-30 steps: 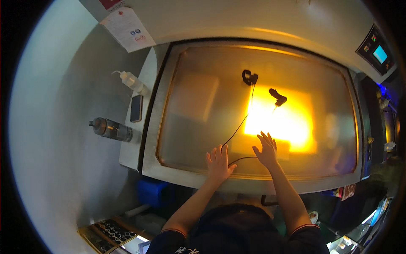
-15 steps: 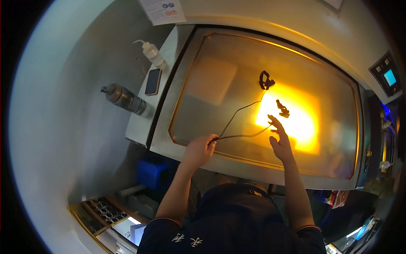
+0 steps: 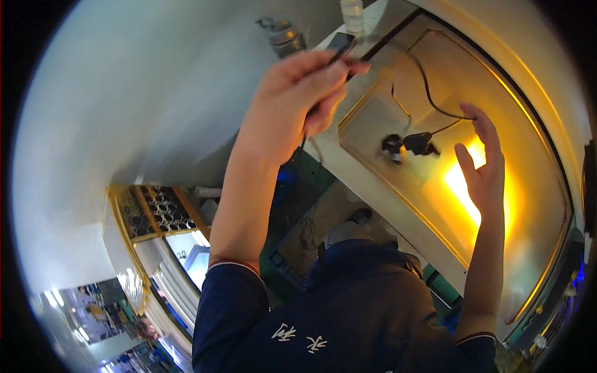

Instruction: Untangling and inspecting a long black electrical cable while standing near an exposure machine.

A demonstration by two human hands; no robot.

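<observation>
My left hand (image 3: pixel 301 102) is raised at the upper middle, its fingers closed around a black cable (image 3: pixel 428 87). From there the cable sags across to my right hand (image 3: pixel 486 158), bends at the fingertips and runs back left. My right hand has its thumb spread away from the stretched fingers, and the cable lies against them; whether it passes between them I cannot tell. A black plug-like piece (image 3: pixel 418 143) hangs or lies left of my right hand. Beside it is a blurred black-and-white piece (image 3: pixel 393 149), its kind unclear.
Both hands are above a framed table (image 3: pixel 528 248) with a bright yellow light patch (image 3: pixel 463 183). On the ledge at its far left are a dark phone (image 3: pixel 341 41), a clear bottle (image 3: pixel 352 15) and a grey bottle (image 3: pixel 283 37). A slotted rack (image 3: pixel 158 211) stands lower left.
My left hand has risen up and away from the table's near edge, drawing the cable with it. My right hand has shifted right and slightly up. The view has turned to the left.
</observation>
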